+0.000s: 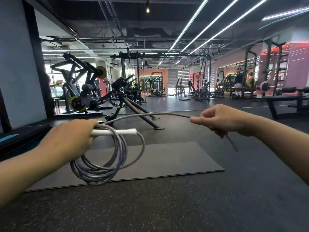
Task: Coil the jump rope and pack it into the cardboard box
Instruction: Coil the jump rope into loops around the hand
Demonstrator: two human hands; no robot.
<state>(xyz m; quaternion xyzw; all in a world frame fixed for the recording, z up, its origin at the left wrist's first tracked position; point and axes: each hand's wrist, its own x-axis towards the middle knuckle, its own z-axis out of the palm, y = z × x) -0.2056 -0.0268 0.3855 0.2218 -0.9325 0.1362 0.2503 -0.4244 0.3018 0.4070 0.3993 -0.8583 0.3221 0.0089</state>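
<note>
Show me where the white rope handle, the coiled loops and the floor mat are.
white handle [115, 131], head view, middle of the bar.
coiled loops [93, 174], head view, bottom of the hanging bundle.
floor mat [175, 158], head view, bare surface right of the coil.

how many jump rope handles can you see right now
1: the white handle sticks out of the left hand, lying across the coiled rope. A second may be hidden.

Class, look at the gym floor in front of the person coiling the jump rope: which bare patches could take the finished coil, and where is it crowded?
Free: the dark mat right of the hanging coil, and the speckled floor nearer than the mat. Crowded: beyond the mat, where a bench's legs stand.
</note>
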